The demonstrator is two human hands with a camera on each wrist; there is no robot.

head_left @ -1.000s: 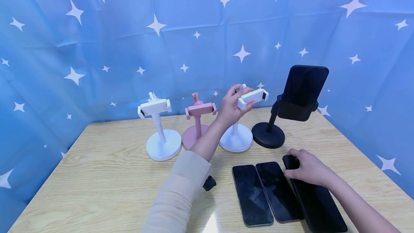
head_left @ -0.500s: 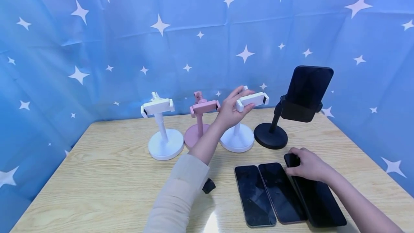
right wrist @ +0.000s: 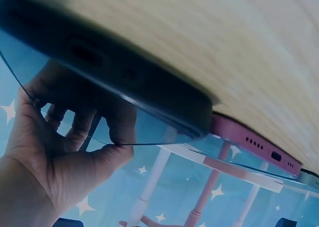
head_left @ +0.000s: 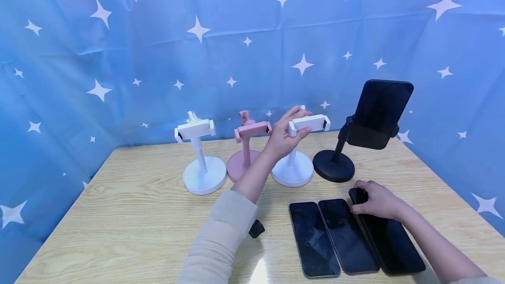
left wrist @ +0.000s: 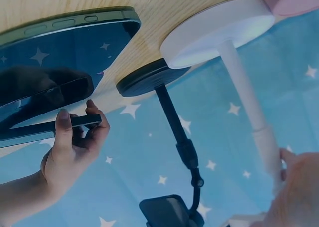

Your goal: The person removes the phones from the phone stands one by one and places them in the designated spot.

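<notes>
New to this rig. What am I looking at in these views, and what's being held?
No robot here: a person works with two bare hands. The head view comes from a camera worn on the head, looking forward and down. The other two come from cameras on each wrist; both show the table at the top of the picture.

Standing on it, left to right: a first white stand, a pink stand, a second white stand and a black stand bearing a mounted phone. Nearer is a row: left phone, middle phone, right phone.

The left hand grips the second white stand near its top; the right hand grips the right phone's far end.
</notes>
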